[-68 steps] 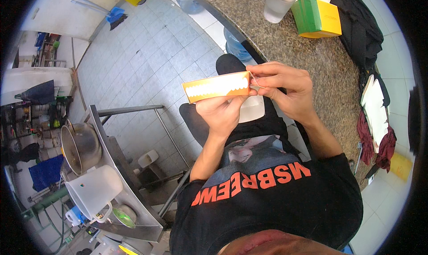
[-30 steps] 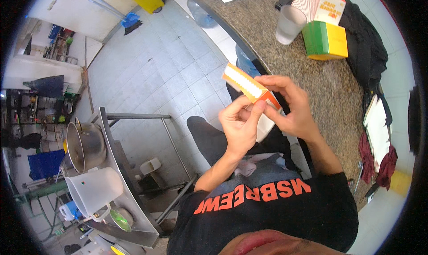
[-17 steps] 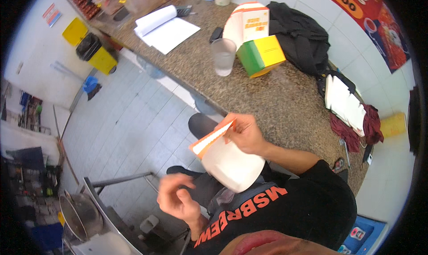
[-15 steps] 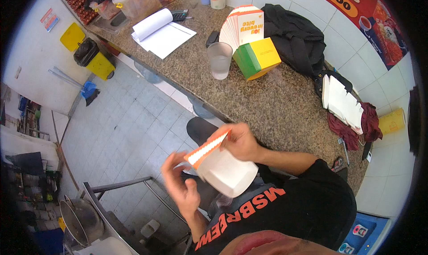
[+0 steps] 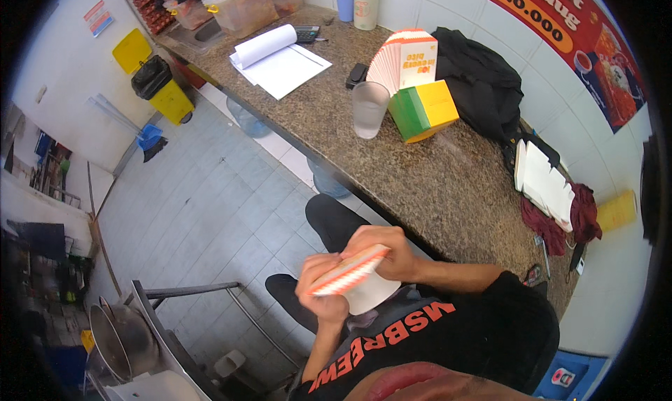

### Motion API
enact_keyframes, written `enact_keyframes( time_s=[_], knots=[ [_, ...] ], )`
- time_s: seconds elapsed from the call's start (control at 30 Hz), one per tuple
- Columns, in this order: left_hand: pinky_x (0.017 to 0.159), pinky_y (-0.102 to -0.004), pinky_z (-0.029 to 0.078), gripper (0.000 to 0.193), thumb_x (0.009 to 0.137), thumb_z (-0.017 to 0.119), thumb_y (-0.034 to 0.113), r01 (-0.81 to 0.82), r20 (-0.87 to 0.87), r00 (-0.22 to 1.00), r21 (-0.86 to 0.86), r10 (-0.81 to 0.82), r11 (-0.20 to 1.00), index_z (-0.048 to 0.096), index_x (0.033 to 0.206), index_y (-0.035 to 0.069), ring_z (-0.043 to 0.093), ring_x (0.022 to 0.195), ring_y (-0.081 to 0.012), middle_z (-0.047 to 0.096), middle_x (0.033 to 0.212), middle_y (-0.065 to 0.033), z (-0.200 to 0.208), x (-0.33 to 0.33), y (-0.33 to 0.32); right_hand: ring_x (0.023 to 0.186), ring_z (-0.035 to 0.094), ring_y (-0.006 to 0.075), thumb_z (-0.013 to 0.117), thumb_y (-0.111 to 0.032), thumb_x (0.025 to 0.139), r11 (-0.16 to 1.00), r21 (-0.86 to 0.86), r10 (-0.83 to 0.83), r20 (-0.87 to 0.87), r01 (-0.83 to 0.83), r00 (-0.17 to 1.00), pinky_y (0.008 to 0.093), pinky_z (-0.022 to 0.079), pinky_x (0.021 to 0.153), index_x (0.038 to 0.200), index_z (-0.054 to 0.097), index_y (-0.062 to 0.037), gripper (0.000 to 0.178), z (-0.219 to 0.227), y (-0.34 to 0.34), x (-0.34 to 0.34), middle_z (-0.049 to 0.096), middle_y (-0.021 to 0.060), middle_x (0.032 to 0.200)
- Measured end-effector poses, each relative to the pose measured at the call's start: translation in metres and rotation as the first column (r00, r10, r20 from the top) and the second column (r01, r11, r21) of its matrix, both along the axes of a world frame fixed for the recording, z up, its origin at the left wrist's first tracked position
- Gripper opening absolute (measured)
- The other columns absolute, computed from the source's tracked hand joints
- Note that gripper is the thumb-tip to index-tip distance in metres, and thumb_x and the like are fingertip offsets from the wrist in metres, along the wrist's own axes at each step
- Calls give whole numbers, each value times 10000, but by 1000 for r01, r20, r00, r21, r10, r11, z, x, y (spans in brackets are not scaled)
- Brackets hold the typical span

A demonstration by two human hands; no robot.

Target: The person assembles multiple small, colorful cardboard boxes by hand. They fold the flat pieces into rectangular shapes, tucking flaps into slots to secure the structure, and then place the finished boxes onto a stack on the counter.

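Above my lap, both hands hold a white paper food carton (image 5: 372, 291) with an orange scalloped edge. My left hand (image 5: 323, 283) is wrapped round its left end, thumb below and fingers behind. My right hand (image 5: 389, 252) grips the other end near the counter's edge. The carton's orange rim faces up and its white body hangs toward my shirt. Part of it is hidden by the hands. On the counter, a fanned stack of similar orange-edged cartons (image 5: 418, 63) stands behind a green and yellow box (image 5: 422, 111).
A translucent cup (image 5: 370, 111) stands beside the box on the speckled counter (image 5: 448, 184). Papers (image 5: 290, 70), a calculator (image 5: 306, 34) and a black jacket (image 5: 483, 79) lie farther back. Flat white card pieces (image 5: 544, 184) rest on maroon cloth at right. Metal pots (image 5: 129, 341) stand lower left.
My left hand has closed from spread fingers onto the carton's left end. The carton has turned and tilted, so less of its white body shows. The view has shifted slightly.
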State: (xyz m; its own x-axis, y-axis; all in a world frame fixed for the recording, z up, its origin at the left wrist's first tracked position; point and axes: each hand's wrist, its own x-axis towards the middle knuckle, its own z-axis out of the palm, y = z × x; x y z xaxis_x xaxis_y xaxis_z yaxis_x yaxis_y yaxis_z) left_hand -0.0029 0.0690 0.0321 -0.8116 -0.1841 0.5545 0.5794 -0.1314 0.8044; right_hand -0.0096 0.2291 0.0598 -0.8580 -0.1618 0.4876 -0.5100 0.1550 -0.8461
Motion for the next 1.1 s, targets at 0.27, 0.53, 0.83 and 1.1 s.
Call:
enact_keyframes(
  time_s=[0.27, 0.53, 0.83, 1.1],
  knots=[
    [611, -267, 375, 361, 1076, 502, 248, 117, 381, 918, -2, -108, 993, 635, 895, -36, 504, 703, -69, 614, 757, -7, -26, 47, -3, 722, 499, 25, 518, -339, 1091, 991, -94, -13, 657, 100, 753, 261, 425, 593, 838, 680, 28, 475, -10, -2, 33, 626, -40, 739],
    [618, -276, 403, 354, 1076, 464, 218, 126, 256, 962, -90, -99, 988, 637, 888, -28, 544, 719, -85, 629, 782, -21, -31, 14, 18, 843, 569, 43, 482, -263, 1096, 976, -177, -9, 557, 129, 831, 255, 483, 725, 1076, 680, 45, 367, 4, 17, 19, 686, 3, 939],
    [659, -280, 377, 362, 1092, 464, 288, 300, 143, 935, 163, -323, 940, 612, 972, -19, 502, 739, -100, 591, 828, -2, 31, -55, 84, 1378, 496, 251, 729, -509, 914, 729, -680, 552, 518, -77, 653, 408, 410, 1133, 1577, 304, -38, 918, -31, 117, 20, 499, 130, 1503],
    [847, -310, 550, 436, 1005, 649, 345, 862, 470, 64, 420, -881, 286, 608, 1272, 4, 683, 1009, -142, 708, 1139, -110, 121, -161, 143, 1330, 526, 235, 599, -416, 1018, 867, -498, 178, 344, 18, 922, 377, 438, 1089, 1571, 300, -27, 739, 35, 166, 9, 501, 136, 1492]
  ],
)
